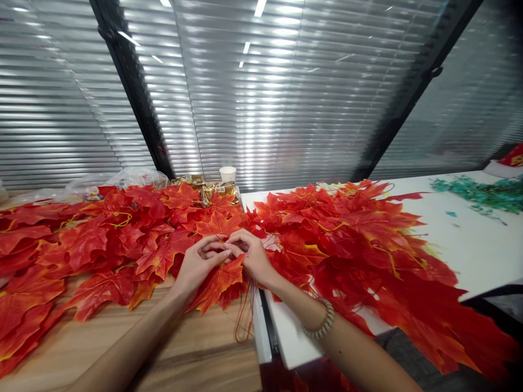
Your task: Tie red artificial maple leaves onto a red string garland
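Note:
Both hands meet at the middle, over the gap between two tables, among red artificial maple leaves [220, 282]. My left hand [200, 262] is closed in a pinch, its thumb and fingers at the leaf stems. Pressed close beside it, my right hand [250, 253] is also closed, with its fingertips at the same spot. What exactly the fingertips grip is too small to make out. A thin red cord [241, 329] hangs in a loop below the right hand. A beaded bracelet [322, 321] circles the right wrist.
Leaf heaps cover the wooden table [196, 354] at left and the white table [469, 250] at right. Behind them stand a paper cup [227, 174], gold packets [220, 190] and plastic bags [139, 178]. Green foliage [482, 193] lies far right. Blinds [261, 98] line the back.

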